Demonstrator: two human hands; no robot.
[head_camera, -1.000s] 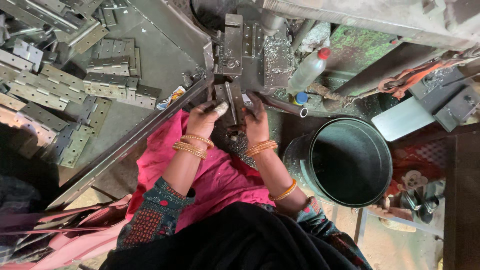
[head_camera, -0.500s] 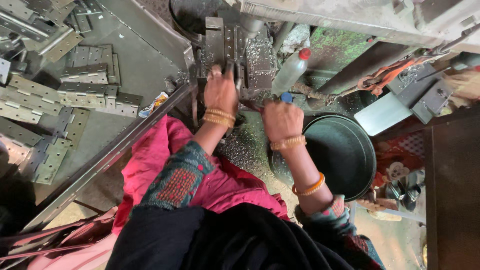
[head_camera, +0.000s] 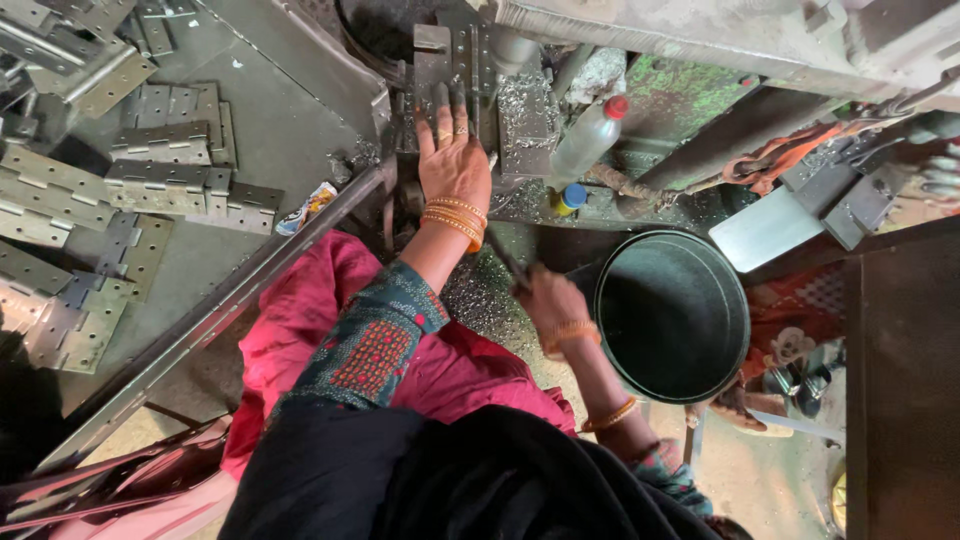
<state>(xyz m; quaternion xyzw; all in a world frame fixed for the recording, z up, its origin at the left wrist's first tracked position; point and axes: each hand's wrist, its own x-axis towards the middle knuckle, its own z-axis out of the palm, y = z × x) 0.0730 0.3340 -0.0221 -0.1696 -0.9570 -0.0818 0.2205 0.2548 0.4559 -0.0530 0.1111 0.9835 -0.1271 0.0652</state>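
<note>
L hand (head_camera: 452, 160) flat, open on hinge plate (head_camera: 462, 75) at press; R hand (head_camera: 548, 300) fisted round thin rod (head_camera: 505, 258) (blurred). Mid-seating; next needs fingers clear.

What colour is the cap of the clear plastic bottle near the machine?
Red. The cap of the plastic bottle shows best in the head view.

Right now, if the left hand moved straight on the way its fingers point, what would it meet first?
The left hand already lies flat on the metal machine block; its fingers point up that block, so probably more of it.
</note>
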